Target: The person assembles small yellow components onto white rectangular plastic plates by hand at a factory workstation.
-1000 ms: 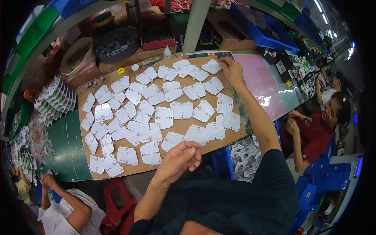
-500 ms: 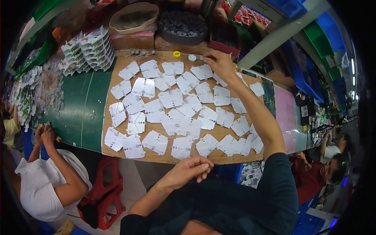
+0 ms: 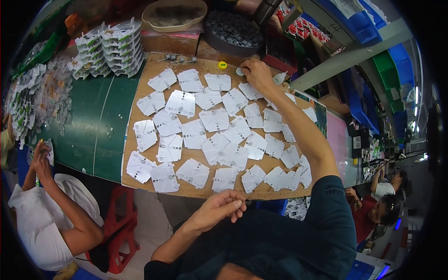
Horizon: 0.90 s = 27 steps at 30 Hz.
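My right hand (image 3: 257, 74) reaches to the far edge of the brown board (image 3: 191, 156). Its bent fingertips are at a small white disc (image 3: 240, 72) and appear to grip its edge; the fingers partly cover it. Just left of it sits a small yellow round cap (image 3: 222, 65). Many flat white plastic plates (image 3: 180, 103) with small holes and studs lie spread over the board, some overlapping. My left hand (image 3: 219, 209) hovers at the near edge, fingers loosely curled and thumb across them, with nothing visible inside. A white plate (image 3: 224, 179) lies just beyond it.
Behind the board stand a round dark tray of grey parts (image 3: 233, 32) and a beige basin (image 3: 174, 16). A small white bottle (image 3: 280, 78) is beside my right wrist. Stacked white parts (image 3: 122, 49) stand on the green table (image 3: 100, 116). A co-worker (image 3: 56, 219) sits at left.
My right hand has shifted left and closer over the white disc, and the white bottle now shows beside it. The view has turned slightly. My left hand stays near the board's near edge.
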### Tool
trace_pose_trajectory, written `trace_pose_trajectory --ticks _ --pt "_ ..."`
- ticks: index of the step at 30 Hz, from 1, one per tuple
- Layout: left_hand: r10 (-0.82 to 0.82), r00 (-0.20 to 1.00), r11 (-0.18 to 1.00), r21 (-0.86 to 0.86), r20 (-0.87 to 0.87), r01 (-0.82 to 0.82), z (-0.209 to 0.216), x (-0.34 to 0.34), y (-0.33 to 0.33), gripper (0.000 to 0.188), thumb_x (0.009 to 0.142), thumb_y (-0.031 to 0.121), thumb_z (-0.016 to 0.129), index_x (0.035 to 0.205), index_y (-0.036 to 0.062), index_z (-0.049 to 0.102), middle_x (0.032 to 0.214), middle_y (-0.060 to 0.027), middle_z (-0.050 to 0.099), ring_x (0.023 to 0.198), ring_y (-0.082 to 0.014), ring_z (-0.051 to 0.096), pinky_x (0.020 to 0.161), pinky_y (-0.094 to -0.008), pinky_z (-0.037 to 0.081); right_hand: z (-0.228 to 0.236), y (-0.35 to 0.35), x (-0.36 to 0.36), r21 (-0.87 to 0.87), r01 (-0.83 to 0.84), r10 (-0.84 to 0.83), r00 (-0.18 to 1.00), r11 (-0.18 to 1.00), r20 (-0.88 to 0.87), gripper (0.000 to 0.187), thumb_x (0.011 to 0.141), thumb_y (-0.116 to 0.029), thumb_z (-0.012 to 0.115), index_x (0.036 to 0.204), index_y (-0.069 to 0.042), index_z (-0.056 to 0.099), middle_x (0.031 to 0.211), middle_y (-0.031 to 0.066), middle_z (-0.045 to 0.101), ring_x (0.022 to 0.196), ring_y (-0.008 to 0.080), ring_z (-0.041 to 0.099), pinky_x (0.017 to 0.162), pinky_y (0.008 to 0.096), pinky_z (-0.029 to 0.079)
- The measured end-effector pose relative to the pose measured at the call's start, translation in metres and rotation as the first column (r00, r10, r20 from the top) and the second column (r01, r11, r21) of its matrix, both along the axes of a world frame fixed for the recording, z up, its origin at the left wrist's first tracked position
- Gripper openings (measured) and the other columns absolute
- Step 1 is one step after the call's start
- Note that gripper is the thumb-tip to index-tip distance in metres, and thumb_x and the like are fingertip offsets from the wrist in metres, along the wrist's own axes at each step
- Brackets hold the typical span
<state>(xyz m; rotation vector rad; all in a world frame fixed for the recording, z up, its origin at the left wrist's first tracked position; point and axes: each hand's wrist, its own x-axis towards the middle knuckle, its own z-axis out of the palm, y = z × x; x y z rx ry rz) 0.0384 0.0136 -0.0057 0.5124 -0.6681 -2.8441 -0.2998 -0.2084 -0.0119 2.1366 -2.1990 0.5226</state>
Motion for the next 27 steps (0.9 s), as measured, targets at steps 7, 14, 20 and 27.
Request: trace_pose_trajectory --ticks 7,14,20,27 --pt "-0.052 0.999 0.998 -0.028 0.001 0.052 0.005 -0.004 0.011 0.018 0.100 0.011 0.051 0.113 -0.0006 0.056 0.100 -0.0080 0.061 0.082 -0.0111 0.059 0.069 -0.0226 0.049 0.012 0.014 -0.009 0.014 0.110 -0.111 0.991 0.994 0.073 0.019 0.084 -0.018 0.065 0.094 -0.003 0.073 0.093 0.0181 0.069 0.087 0.0359 0.066 0.079 0.0438 0.051" --pt "-0.201 0.976 0.975 -0.081 0.079 0.207 0.016 -0.020 0.020 0.026 0.102 0.015 0.048 0.121 -0.0003 0.057 0.097 -0.0043 0.059 0.079 -0.0083 0.057 0.067 -0.0207 0.048 0.050 0.102 -0.057 -0.007 0.252 -0.225 0.877 0.968 0.424 0.025 0.086 -0.023 0.068 0.098 -0.002 0.072 0.082 0.0120 0.071 0.073 0.0212 0.068 0.070 0.0338 0.052" --pt "-0.288 0.951 0.954 -0.059 0.111 0.295 0.015 -0.050 0.033 0.025 0.103 0.018 0.046 0.119 0.0018 0.057 0.086 -0.0037 0.060 0.069 -0.0073 0.055 0.058 -0.0194 0.044 0.056 0.227 -0.151 -0.034 0.430 -0.393 0.852 0.902 0.347 0.022 0.084 -0.016 0.067 0.100 -0.001 0.071 0.085 0.0126 0.071 0.076 0.0222 0.066 0.071 0.0334 0.051" --pt "-0.332 0.933 0.934 -0.087 0.141 0.345 0.020 -0.066 0.037 0.025 0.104 0.020 0.045 0.117 0.0017 0.056 0.081 -0.0035 0.060 0.064 -0.0068 0.054 0.055 -0.0189 0.043 0.018 0.235 -0.181 -0.035 0.444 -0.440 0.893 0.895 0.095 0.020 0.085 -0.012 0.063 0.100 -0.001 0.070 0.098 0.0172 0.068 0.090 0.0330 0.065 0.081 0.0401 0.050"
